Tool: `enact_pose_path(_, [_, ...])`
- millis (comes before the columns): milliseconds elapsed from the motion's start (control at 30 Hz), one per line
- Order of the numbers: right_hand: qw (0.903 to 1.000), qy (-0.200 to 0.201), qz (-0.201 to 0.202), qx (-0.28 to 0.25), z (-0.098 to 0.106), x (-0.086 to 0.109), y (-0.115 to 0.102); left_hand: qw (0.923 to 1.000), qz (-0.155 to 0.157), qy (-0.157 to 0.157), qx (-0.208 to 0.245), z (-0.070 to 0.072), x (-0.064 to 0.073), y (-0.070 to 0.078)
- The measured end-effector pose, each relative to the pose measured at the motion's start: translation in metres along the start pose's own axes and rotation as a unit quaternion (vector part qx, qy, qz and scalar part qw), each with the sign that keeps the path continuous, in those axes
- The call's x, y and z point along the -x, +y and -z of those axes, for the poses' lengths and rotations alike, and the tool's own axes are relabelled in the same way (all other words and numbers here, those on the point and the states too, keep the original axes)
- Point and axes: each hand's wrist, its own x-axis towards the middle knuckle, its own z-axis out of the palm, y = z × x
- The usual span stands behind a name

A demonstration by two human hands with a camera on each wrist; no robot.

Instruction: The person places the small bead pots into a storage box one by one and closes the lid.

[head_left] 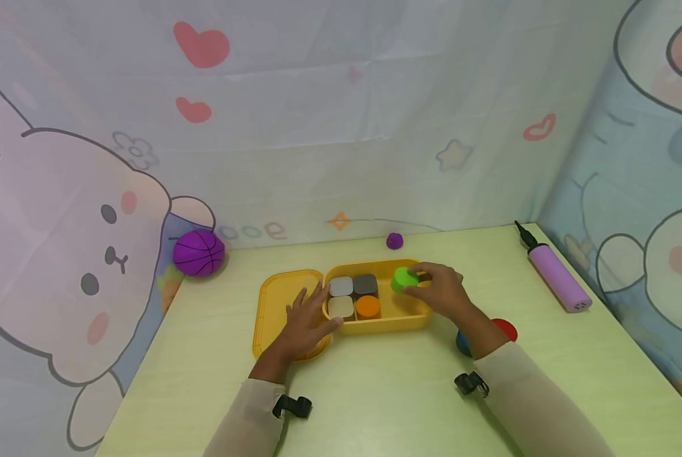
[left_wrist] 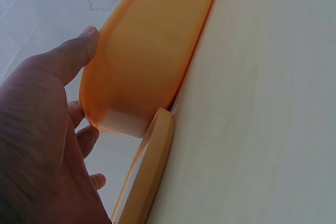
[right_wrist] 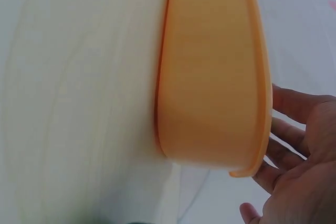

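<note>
While the left hand (head_left: pixel 303 324) is resting loose, spread fingers against the near left end of the yellow box (head_left: pixel 386 325), the right hand (head_left: pixel 440 291) is pinching the green piece (head_left: pixel 402 279) between thumb and fingers over the box's right part. The step in hand seems to be handling that piece at the box; whether it is touching the floor, the pictures are not showing. The next move is probably calling for a firm pinch and fingertips clear of the rim, with the left hand steadying the box.

In the box's left half, four pieces are sitting close together: light grey (head_left: pixel 341 286) and dark grey (head_left: pixel 366 284) at the back, beige (head_left: pixel 341 308) and orange (head_left: pixel 368 307) in front. A flat yellow lid (head_left: pixel 275 298) is lying on the table (head_left: pixel 375 393) to the box's left, partly under the left hand. Red (head_left: pixel 506 328) and blue (head_left: pixel 463 343) pieces are lying outside the box, partly hidden by the right forearm.
</note>
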Motion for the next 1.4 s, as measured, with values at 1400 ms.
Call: enact_pose_path(1400, [0.9898,-0.063,-0.013,0.127,-0.024,-0.022,-0.006,1.0,0.0,0.001,0.005,0.001,0.003,0.003])
